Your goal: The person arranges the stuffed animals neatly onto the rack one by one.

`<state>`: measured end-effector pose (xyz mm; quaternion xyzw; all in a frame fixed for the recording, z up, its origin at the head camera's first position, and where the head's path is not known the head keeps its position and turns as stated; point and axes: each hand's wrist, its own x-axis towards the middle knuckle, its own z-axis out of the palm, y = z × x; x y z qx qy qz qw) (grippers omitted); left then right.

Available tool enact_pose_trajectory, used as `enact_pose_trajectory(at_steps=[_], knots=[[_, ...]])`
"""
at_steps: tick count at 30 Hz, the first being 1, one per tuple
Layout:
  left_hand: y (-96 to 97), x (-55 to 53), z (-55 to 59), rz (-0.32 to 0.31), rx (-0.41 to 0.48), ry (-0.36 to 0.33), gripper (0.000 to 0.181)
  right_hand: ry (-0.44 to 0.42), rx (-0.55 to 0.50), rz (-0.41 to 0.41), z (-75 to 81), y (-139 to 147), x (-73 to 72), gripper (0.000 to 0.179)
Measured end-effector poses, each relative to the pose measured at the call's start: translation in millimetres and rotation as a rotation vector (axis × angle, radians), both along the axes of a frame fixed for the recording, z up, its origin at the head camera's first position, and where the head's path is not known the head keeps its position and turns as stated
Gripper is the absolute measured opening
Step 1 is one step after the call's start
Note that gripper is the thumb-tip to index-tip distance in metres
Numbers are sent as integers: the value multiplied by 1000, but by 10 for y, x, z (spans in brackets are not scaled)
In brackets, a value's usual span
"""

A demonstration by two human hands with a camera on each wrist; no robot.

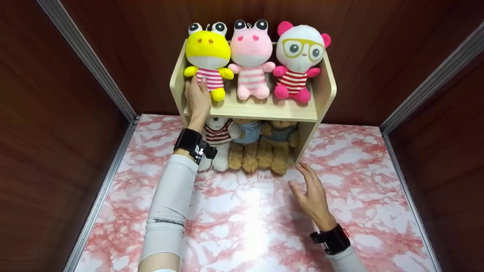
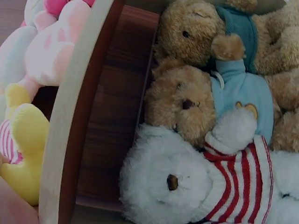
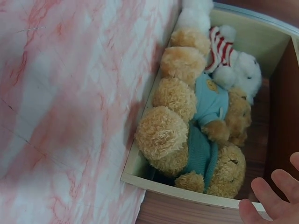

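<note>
My left hand holds the lower body of a yellow frog plush toy on the upper shelf, thumb over its pink-striped shirt. That hand hides one of the frog's legs. Beside it sit a pink frog plush toy and a white panda plush toy with pink ears and printed glasses. All three lean back on the small wooden shelf unit. Holding nothing, my right hand has its fingers spread near the unit's lower right corner, and its fingertips show in the right wrist view.
Under the upper board sit a white bear in a striped top, a brown bear in light blue and another brown bear in teal. A pink-and-white marbled surface lies in front. Dark wooden panels stand around it.
</note>
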<state>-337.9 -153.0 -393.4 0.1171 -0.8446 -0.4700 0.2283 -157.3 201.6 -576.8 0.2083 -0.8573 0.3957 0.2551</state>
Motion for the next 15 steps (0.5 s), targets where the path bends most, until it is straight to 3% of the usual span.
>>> enact_pose_trajectory(at_steps=[8,12,15], knots=[[-41,14,-61,55,32,50,49,-10,-7,8,0,-11,-12,55],[-37,131,-98,49,83,65,55,-32,-4,-3,-3,38,-17,56],[-16,266,-178,29,94,144,55,-50,-7,-17,-3,93,-25,56]])
